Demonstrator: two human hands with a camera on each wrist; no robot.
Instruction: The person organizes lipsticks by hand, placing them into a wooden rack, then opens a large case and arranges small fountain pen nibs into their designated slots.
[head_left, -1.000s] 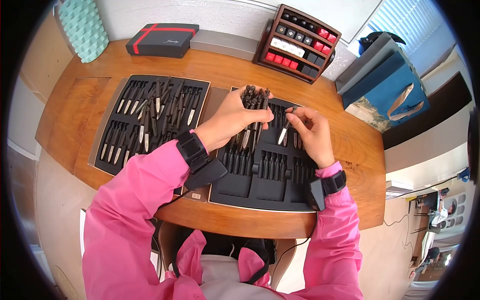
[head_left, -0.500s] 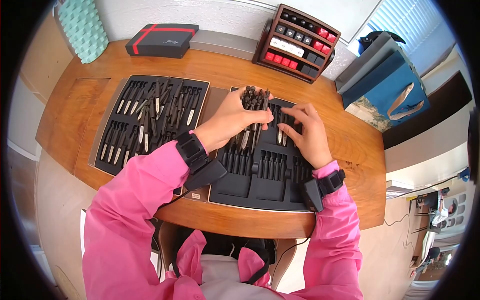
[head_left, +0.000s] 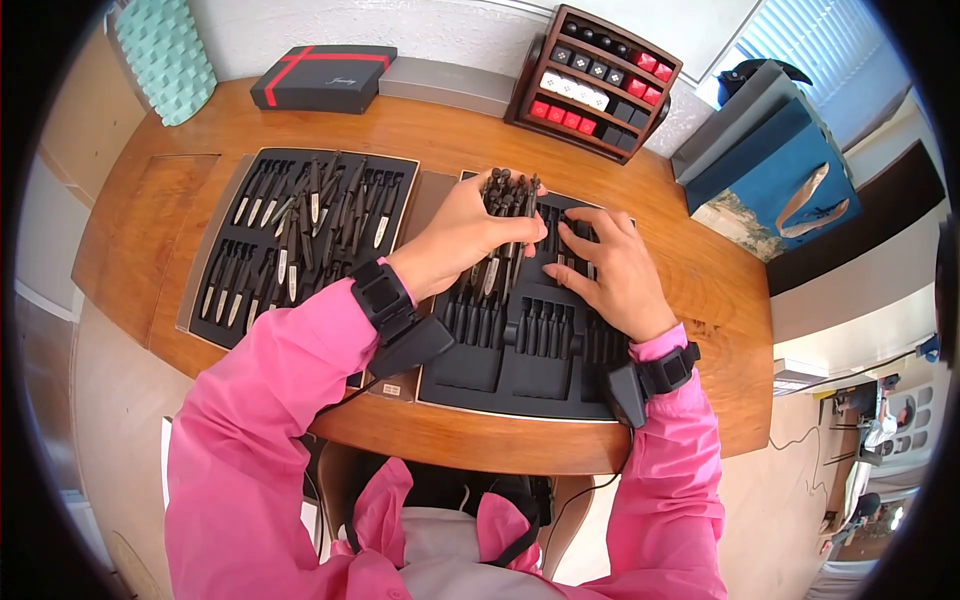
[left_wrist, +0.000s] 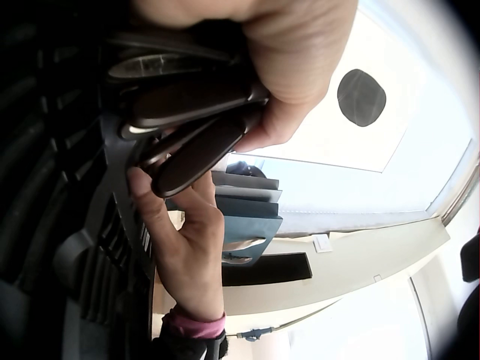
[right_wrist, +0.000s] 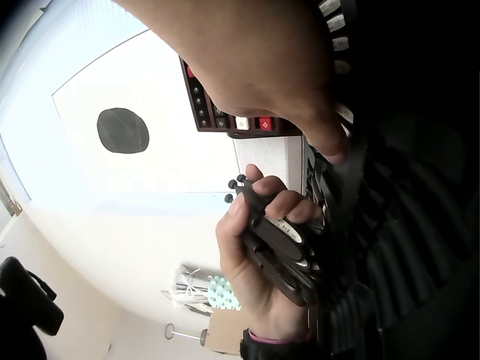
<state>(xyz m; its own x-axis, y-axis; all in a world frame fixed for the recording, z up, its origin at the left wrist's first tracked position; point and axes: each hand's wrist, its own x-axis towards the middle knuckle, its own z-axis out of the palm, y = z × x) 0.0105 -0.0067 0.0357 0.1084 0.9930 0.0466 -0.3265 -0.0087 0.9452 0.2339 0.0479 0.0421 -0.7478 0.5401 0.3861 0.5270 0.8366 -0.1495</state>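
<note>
My left hand [head_left: 462, 240] grips a bundle of dark slender pieces [head_left: 511, 212] with silvery tips, held over the right black tray [head_left: 470, 375]. In the left wrist view the bundle's rounded dark ends [left_wrist: 199, 154] hang below the fingers. My right hand [head_left: 625, 275] is over that tray's upper right part, its fingers spread and lowered to the slots; whether a piece lies under them is hidden. The right wrist view shows the right thumb [right_wrist: 328, 139] close to the tray. On the left black tray [head_left: 240, 222] many similar pieces lie, some in rows, some heaped on top.
Behind the trays stand a dark box with a red ribbon [head_left: 325, 82] and a wooden rack [head_left: 597, 88] of small blocks. A blue paper bag [head_left: 770, 185] is at the right, a mint textured object [head_left: 167, 60] at the back left.
The right hand has let go of the piece it pinched, which went down into the tray, and its fingers have spread over the slots. The left hand keeps its bundle in place.
</note>
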